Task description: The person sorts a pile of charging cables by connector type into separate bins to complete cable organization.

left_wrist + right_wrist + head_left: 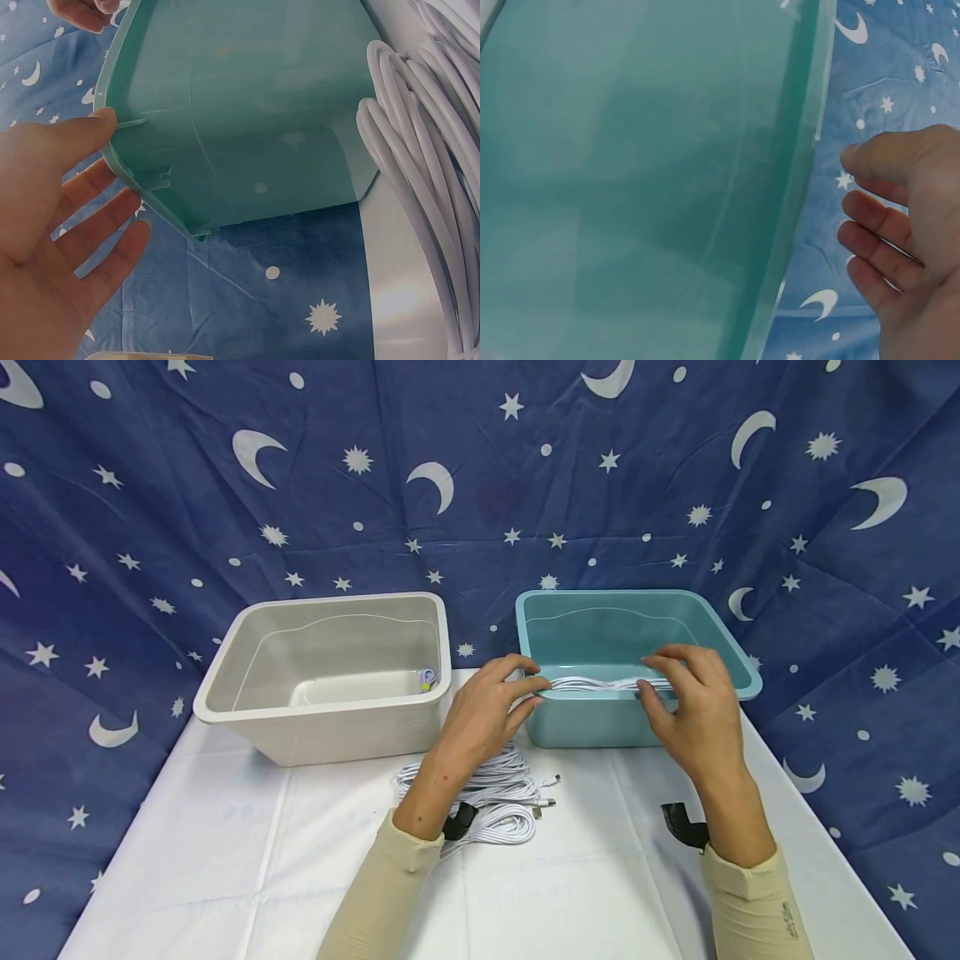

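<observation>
Behind the front rim of the teal bin [592, 722], a white cable bundle [597, 683] shows as a narrow strip. At its left end is my left hand [483, 706]; in the left wrist view its thumb [94, 135] touches the bin's rim, with the other fingers spread and relaxed. My right hand [697, 710] hovers over the rim at the strip's right end. The right wrist view shows its fingers [877, 244] loosely bent, apart from the rim, with nothing seen between them. Most of the bundle is hidden by the bin's front wall.
Several coiled white cables [498, 777] with plugs lie on the white tablecloth [570, 893], partly under my left forearm. A beige bin [352, 727] stands at left, holding a small purple-and-yellow item [427, 679]. A blue star-patterned curtain [480, 485] hangs behind.
</observation>
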A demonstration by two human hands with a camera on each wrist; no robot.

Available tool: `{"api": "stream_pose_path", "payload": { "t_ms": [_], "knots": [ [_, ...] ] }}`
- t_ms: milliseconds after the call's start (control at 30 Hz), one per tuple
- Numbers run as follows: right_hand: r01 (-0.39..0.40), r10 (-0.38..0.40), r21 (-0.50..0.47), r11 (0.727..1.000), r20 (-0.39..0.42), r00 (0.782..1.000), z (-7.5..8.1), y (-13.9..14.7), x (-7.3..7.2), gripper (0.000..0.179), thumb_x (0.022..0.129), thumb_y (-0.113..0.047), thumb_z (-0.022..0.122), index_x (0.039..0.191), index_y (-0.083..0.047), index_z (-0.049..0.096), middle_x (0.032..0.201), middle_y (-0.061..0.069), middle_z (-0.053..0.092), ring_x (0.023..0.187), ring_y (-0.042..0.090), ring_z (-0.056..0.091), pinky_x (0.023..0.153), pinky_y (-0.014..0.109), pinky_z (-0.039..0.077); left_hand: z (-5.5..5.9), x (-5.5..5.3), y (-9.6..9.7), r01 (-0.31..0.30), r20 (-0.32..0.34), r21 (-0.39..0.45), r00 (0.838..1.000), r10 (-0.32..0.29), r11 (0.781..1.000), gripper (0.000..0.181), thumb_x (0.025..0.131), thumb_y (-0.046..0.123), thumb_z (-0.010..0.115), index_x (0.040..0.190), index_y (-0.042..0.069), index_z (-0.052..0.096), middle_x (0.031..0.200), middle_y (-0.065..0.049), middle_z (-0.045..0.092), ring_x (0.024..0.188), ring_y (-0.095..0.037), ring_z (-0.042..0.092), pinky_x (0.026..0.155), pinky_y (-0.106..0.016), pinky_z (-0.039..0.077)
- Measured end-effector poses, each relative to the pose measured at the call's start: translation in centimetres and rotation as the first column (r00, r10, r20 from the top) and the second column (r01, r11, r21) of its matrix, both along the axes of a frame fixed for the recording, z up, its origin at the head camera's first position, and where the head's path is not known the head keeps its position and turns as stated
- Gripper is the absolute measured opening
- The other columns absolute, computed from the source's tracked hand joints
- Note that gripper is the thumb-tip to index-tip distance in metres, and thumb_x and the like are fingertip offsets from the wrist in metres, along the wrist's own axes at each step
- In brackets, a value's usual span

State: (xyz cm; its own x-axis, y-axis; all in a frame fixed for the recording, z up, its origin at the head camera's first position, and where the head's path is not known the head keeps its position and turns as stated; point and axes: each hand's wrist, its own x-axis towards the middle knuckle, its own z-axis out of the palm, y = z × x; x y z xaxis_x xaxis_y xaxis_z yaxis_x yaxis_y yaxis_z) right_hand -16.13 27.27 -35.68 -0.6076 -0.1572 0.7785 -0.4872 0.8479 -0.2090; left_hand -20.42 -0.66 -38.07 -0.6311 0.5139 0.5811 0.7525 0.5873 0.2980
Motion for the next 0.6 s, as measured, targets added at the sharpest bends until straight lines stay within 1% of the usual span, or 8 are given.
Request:
{"api": "stream_pose_path", "payload": {
  "t_ms": [67,133,267,367,500,600],
  "knots": [
    [-0.023,0.023,-0.02,1.0,-0.008,1.0,0.1,-0.2,0.1,0.027,0.079,0.0,0.077,0.106,-0.001,0.073,0.11,0.017,0.064,0.104,0.037,0.056,0.091,0.046,0.042,0.0,0.0,0.0,0.0,-0.006,-0.004,1.0,0.0,1.0,0.02,0.094,0.024,0.071,0.114,0.028,0.075,0.126,0.006,0.06,0.122,-0.014,0.054,0.098,-0.03,0.047],
    [-0.031,0.031,-0.015,0.999,-0.001,1.0,0.1,-0.4,0.2,0.027,0.079,-0.001,0.077,0.105,-0.001,0.073,0.107,0.016,0.064,0.102,0.036,0.056,0.09,0.045,0.043,0.0,0.0,-0.1,-0.002,-0.006,-0.002,1.0,0.002,1.0,0.02,0.094,0.024,0.071,0.114,0.028,0.075,0.126,0.006,0.06,0.122,-0.014,0.054,0.098,-0.03,0.047],
    [-0.031,0.03,0.02,0.999,0.04,0.999,0.3,-1.0,0.5,0.024,0.081,-0.004,0.075,0.104,-0.002,0.073,0.105,0.013,0.065,0.103,0.033,0.056,0.09,0.043,0.044,0.1,0.0,-0.1,-0.004,0.004,0.01,1.0,0.004,1.0,0.02,0.094,0.024,0.071,0.114,0.027,0.075,0.126,0.006,0.06,0.123,-0.014,0.053,0.1,-0.031,0.046],
    [-0.046,0.044,0.029,0.999,0.059,0.997,0.2,-1.4,0.6,0.022,0.081,-0.005,0.074,0.103,-0.002,0.073,0.104,0.012,0.065,0.103,0.032,0.056,0.088,0.041,0.044,0.1,0.0,-0.1,-0.002,0.002,0.012,1.0,0.002,1.0,0.02,0.094,0.024,0.071,0.113,0.028,0.075,0.126,0.006,0.06,0.122,-0.014,0.053,0.1,-0.03,0.046],
    [-0.084,0.083,0.023,0.996,0.053,0.995,0.0,-2.2,0.7,0.022,0.079,-0.003,0.075,0.101,-0.001,0.073,0.099,0.011,0.065,0.097,0.031,0.057,0.083,0.039,0.044,0.1,0.0,0.0,0.001,0.002,0.011,1.0,-0.001,1.0,0.02,0.094,0.024,0.071,0.113,0.028,0.075,0.126,0.006,0.06,0.122,-0.014,0.053,0.099,-0.03,0.046],
    [-0.1,0.096,0.051,0.994,0.059,0.994,-0.2,-2.8,0.9,0.021,0.08,-0.004,0.075,0.1,-0.002,0.073,0.098,0.009,0.065,0.094,0.029,0.057,0.08,0.037,0.044,0.1,0.0,0.0,0.004,0.007,0.015,1.0,-0.004,1.0,0.02,0.094,0.024,0.072,0.113,0.027,0.075,0.126,0.005,0.061,0.122,-0.014,0.053,0.1,-0.031,0.046]
  ]
}}
